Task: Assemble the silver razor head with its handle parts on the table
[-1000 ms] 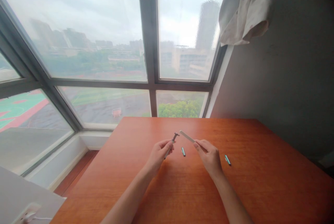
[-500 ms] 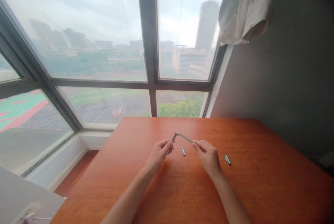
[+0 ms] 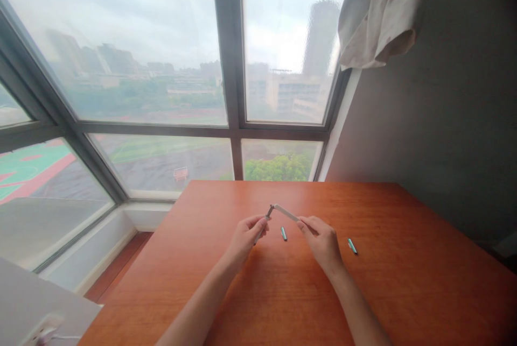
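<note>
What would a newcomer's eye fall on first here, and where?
Probably the tall grey-framed glass windows across the back, above a broad reddish-brown wooden table. Over its middle, the left hand holds a slim dark-tipped tool, and the right hand holds a slim pale stick angled towards that tip. A small teal-and-silver piece lies between the hands, a similar piece to the right of the right hand.

Bench [image 3: 283, 297]: reddish-brown wood, faintly grained, glossy on my feed.
Middle piece [image 3: 284, 233]: small, teal and dark; I see it lying slantwise.
Right piece [image 3: 353, 246]: similar, lying slightly nearer, well apart.
</note>
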A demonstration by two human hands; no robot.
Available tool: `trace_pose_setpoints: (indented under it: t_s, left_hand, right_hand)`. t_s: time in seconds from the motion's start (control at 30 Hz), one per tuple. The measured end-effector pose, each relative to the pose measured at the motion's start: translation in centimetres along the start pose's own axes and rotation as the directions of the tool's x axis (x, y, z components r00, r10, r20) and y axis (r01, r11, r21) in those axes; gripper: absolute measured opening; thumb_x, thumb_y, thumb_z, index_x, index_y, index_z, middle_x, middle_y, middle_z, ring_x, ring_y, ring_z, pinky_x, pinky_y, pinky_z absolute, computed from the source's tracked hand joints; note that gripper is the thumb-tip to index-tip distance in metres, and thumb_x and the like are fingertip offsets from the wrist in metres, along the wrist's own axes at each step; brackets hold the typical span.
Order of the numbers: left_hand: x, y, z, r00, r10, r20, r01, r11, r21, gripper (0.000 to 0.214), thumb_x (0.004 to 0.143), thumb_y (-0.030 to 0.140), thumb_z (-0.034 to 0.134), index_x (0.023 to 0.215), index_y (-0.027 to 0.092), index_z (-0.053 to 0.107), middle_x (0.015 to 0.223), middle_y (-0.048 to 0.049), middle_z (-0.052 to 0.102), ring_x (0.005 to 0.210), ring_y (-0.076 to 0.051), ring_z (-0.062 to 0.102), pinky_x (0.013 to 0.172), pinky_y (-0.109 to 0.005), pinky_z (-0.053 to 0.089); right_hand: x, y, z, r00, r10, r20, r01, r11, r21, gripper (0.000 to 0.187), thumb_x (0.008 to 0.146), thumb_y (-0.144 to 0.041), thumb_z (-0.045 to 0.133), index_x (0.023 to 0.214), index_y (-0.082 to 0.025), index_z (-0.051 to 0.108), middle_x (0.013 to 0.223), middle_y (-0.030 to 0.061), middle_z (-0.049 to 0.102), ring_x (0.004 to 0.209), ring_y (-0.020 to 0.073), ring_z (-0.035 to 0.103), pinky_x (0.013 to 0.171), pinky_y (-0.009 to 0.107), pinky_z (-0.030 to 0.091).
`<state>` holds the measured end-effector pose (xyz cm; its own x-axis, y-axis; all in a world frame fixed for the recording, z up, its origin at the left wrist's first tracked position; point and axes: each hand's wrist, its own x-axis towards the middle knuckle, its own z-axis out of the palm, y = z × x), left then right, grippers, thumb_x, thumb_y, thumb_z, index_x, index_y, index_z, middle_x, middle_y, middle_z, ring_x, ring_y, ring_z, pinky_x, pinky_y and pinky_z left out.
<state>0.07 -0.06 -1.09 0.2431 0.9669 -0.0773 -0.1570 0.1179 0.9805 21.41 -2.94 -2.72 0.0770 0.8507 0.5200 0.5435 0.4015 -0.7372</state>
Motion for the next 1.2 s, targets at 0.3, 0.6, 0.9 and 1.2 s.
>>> trace_pose_setpoints:
  t_s: [0.3, 0.6, 0.9, 1.2]
  left_hand:
    - [0.01, -0.02, -0.01, 1.000, -0.004, -0.019, 0.004, 1.000, -0.008, 0.043, 0.071, 0.047, 0.070, 0.095, 0.012, 0.071, 0.072, -0.0044, 0.062, 0.065, -0.013, 0.052, 0.065, -0.025, 0.040]
    - [0.17, -0.27, -0.29, 1.000, 0.001, 0.001, -0.001, 1.000, 0.031, 0.040, 0.074, 0.046, 0.068, 0.095, 0.012, 0.072, 0.073, -0.0044, 0.062, 0.065, -0.013, 0.052, 0.066, -0.025, 0.041]
    - [0.12, -0.24, -0.23, 1.000, 0.009, -0.011, -0.009, 1.000, 0.027, 0.041, 0.072, 0.047, 0.069, 0.096, 0.013, 0.071, 0.072, -0.0045, 0.062, 0.065, -0.014, 0.053, 0.067, -0.026, 0.042]
    - [0.09, -0.08, -0.07, 1.000, 0.005, -0.013, -0.004, 1.000, 0.025, 0.044, 0.071, 0.048, 0.069, 0.097, 0.012, 0.071, 0.073, -0.0056, 0.062, 0.065, -0.014, 0.053, 0.064, -0.026, 0.041]
  right_hand:
    - [0.02, -0.19, -0.15, 1.000, 0.017, -0.026, -0.016, 1.000, 0.016, 0.023, 0.089, -0.034, 0.053, 0.091, -0.019, 0.070, 0.084, 0.0059, 0.069, 0.077, 0.0185, 0.064, 0.070, 0.026, 0.048]
    - [0.07, -0.27, 0.05, 1.000, -0.008, -0.004, 0.008, 1.000, 0.000, 0.023, 0.089, -0.033, 0.053, 0.090, -0.019, 0.071, 0.082, 0.0058, 0.069, 0.076, 0.0187, 0.064, 0.069, 0.026, 0.049]
    - [-0.02, 0.10, 0.05, 1.000, 0.003, -0.022, -0.003, 0.999, -0.041, 0.027, 0.090, -0.036, 0.051, 0.090, -0.019, 0.071, 0.084, 0.0071, 0.070, 0.076, 0.0193, 0.064, 0.070, 0.027, 0.049]
    - [0.08, -0.67, -0.13, 1.000, -0.003, -0.011, 0.004, 1.000, 0.023, 0.030, 0.089, -0.040, 0.050, 0.090, -0.019, 0.071, 0.084, 0.0074, 0.070, 0.076, 0.0201, 0.065, 0.067, 0.027, 0.051]
